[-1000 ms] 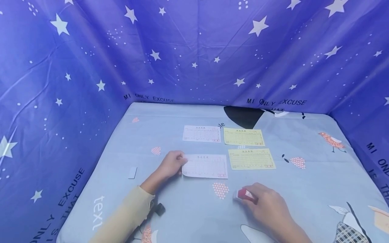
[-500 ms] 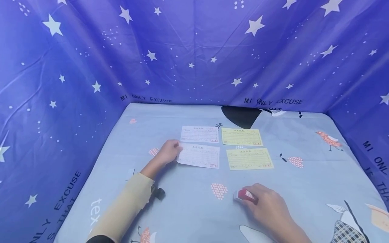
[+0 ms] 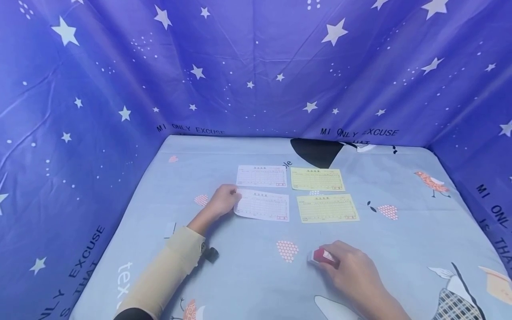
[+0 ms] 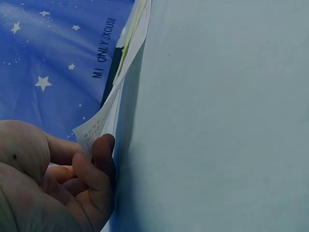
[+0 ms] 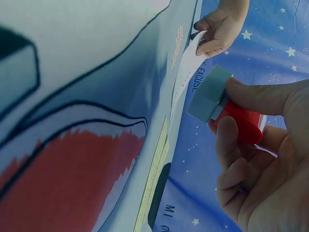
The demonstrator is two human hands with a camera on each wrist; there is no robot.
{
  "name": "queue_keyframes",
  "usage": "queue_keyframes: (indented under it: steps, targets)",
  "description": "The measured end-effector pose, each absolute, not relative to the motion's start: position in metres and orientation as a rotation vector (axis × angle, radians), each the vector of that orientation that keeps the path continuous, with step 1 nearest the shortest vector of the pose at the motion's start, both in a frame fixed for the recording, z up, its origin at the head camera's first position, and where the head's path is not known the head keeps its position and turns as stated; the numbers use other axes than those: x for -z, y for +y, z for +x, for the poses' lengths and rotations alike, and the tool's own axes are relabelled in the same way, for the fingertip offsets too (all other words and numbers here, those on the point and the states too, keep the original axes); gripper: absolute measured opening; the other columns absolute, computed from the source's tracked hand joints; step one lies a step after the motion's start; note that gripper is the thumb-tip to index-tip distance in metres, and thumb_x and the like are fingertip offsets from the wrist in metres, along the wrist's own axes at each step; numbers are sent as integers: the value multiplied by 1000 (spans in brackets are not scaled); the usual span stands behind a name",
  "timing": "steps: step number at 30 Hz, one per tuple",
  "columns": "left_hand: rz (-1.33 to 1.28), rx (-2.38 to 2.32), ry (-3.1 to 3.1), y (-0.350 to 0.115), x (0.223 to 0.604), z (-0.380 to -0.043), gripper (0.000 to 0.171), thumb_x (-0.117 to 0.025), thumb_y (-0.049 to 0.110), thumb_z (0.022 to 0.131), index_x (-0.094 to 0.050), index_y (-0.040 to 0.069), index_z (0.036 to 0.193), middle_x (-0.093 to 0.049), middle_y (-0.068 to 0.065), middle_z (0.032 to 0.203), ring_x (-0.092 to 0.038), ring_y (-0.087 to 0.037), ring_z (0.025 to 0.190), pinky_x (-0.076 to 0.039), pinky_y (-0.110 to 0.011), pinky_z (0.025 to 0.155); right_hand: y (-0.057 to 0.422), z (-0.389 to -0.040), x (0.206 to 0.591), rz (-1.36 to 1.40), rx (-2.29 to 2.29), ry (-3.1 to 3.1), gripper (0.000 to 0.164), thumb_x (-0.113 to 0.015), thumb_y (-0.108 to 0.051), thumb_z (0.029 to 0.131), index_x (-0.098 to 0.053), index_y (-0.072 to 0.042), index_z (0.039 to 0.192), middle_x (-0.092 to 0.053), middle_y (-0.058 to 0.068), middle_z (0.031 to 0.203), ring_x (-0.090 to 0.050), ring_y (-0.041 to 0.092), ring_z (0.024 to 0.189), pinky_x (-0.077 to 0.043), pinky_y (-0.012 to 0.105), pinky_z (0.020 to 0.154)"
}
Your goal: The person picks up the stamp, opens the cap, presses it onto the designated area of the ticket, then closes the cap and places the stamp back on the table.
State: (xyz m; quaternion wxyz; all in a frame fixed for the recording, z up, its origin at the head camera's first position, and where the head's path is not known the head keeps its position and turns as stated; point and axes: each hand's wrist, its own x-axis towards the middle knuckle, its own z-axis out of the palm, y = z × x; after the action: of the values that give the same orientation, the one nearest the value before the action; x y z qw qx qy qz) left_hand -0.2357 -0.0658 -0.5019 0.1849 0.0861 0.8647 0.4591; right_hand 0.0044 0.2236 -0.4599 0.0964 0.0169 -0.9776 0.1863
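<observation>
In the head view my left hand (image 3: 221, 201) pinches the left edge of a white printed form slip (image 3: 262, 206), just below another white slip (image 3: 262, 177). Seen from the left wrist, the held corner of the slip (image 4: 92, 129) curls up off the cloth between thumb and fingers. Two yellow slips (image 3: 317, 179) lie one behind the other to the right. A red rectangular mark shows at each slip's lower right corner. My right hand (image 3: 356, 272) holds a red stamp (image 5: 240, 122) with a pale block-shaped end (image 5: 211, 93), nearer the front.
A pale blue patterned cloth (image 3: 248, 275) covers the table, with printed birds and hearts. Purple star-printed curtains (image 3: 224, 49) stand around its back and sides. A small dark device (image 3: 210, 254) sticks out from the left wrist.
My left hand has moved the white slip away from me and slightly left, up beneath the other white slip. The right hand has stayed in place with the stamp.
</observation>
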Motion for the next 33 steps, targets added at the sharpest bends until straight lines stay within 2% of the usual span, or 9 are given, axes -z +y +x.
queue_keyframes:
  steps: [9, 12, 15, 17, 20, 22, 26, 29, 33]
  targets:
    - [198, -1273, 2480, -77, 501, -227, 20, -57, 12, 100, -62, 5, 81, -55, -7, 67, -46, -16, 53, -38, -26, 47, 218, 1, 463, 113, -571, -2890, 29, -91, -19, 69, -74, -29, 90, -57, -25, 79, -48, -4, 65, -50, 26, 62]
    - [196, -1231, 2548, -83, 497, -226, 18, -57, 16, 99, -68, 2, 96, -61, -7, 79, -51, -16, 62, -43, -27, 52, 217, -1, 463, 110, -574, -2909, 28, -91, -19, 71, -74, -31, 90, -57, -25, 79, -49, -3, 66, -52, 28, 64]
    - [177, -1144, 2646, -96, 491, -224, 33, -56, 22, 100, -66, -1, 121, -69, -10, 84, -61, -20, 67, -52, -34, 63, 216, -3, 463, 104, -585, -2928, 28, -91, -20, 72, -73, -33, 90, -57, -26, 79, -50, -3, 67, -52, 29, 66]
    - [177, -1074, 2740, -110, 485, -222, 38, -55, 24, 100, -64, -1, 127, -71, -11, 87, -66, -23, 73, -55, -40, 73, 216, -3, 463, 98, -588, -2941, 27, -90, -21, 73, -74, -33, 91, -57, -26, 79, -51, -2, 68, -53, 29, 67]
    - [165, -933, 2894, -139, 478, -214, 40, -55, 28, 100, -65, 0, 127, -72, -16, 96, -69, -32, 85, -55, -49, 82, 217, -3, 463, 75, -606, -2971, 27, -90, -21, 74, -75, -31, 94, -57, -25, 79, -52, 1, 69, -52, 31, 68]
    - [141, -824, 2982, -161, 475, -208, 39, -56, 28, 100, -66, 0, 124, -71, -18, 106, -67, -36, 94, -54, -53, 82, 218, -2, 462, 46, -621, -2991, 27, -89, -21, 74, -75, -29, 96, -57, -23, 79, -53, 3, 71, -51, 33, 69]
    - [39, -654, 3052, -200, 477, -195, 43, -55, 31, 100, -66, -3, 123, -67, -24, 112, -65, -43, 102, -53, -58, 81, 221, -3, 460, -1, -674, -3021, 30, -89, -22, 73, -76, -24, 100, -59, -19, 80, -53, 6, 72, -50, 36, 69]
    - [-36, -585, 3051, -218, 482, -185, 48, -57, 36, 99, -65, -5, 124, -64, -26, 113, -63, -45, 102, -52, -59, 81, 221, -3, 460, 1, -706, -3009, 32, -90, -23, 72, -76, -23, 100, -62, -18, 83, -55, 7, 73, -50, 36, 71]
    - [-98, -512, 3023, -228, 490, -173, 46, -65, 42, 93, -68, -3, 104, -62, -23, 101, -62, -42, 86, -52, -56, 69, 221, -4, 462, 19, -726, -2999, 32, -91, -23, 71, -76, -22, 100, -67, -16, 87, -57, 7, 76, -52, 37, 72]
